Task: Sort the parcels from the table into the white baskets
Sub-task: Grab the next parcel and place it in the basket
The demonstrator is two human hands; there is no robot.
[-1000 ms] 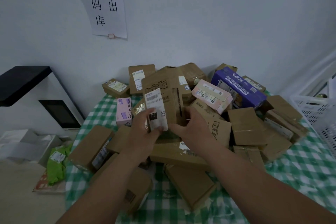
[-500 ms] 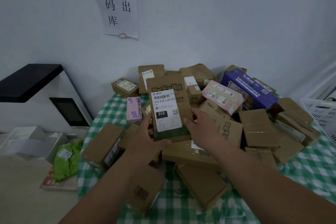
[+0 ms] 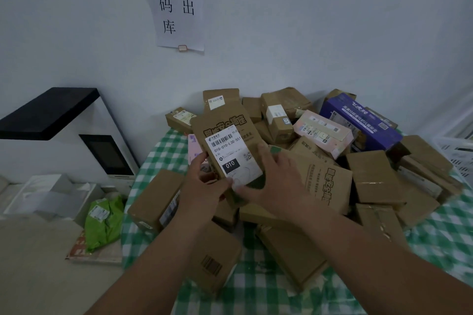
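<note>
1. Presently both hands hold one brown parcel (image 3: 227,151) up above the heap, its white shipping label (image 3: 231,155) turned toward the camera and tilted a little to the left.
2. The left hand (image 3: 204,186) grips the parcel's lower left edge, with the thumb lying over the label's bottom corner; the right hand (image 3: 279,181) clasps the lower right side, fingers spread along the edge and thumb at the bottom.
3. The label shows a barcode, a printed line beginning 010-010, and a dark block reading 010. My reading is that the step in hand is checking this code to decide where the parcel belongs.
4. The table (image 3: 448,225), under a green checked cloth, carries the rest of the heap: many brown boxes toward its back edge and centre, a pink box (image 3: 323,133) and a purple box (image 3: 361,120) toward the back right corner.
5. A white basket (image 3: 458,153) shows only as a slice beyond the table's right edge; whether others stand nearby cannot be told.
6. The next move, as I judge it, calls for carrying the parcel rightward over the heap to the basket that matches the code, keeping a firm grip on it while it clears the stacked boxes.
7. A green mailer bag (image 3: 105,220) lies off the table's left edge, on a lower surface, beside a white machine (image 3: 102,153).
</note>
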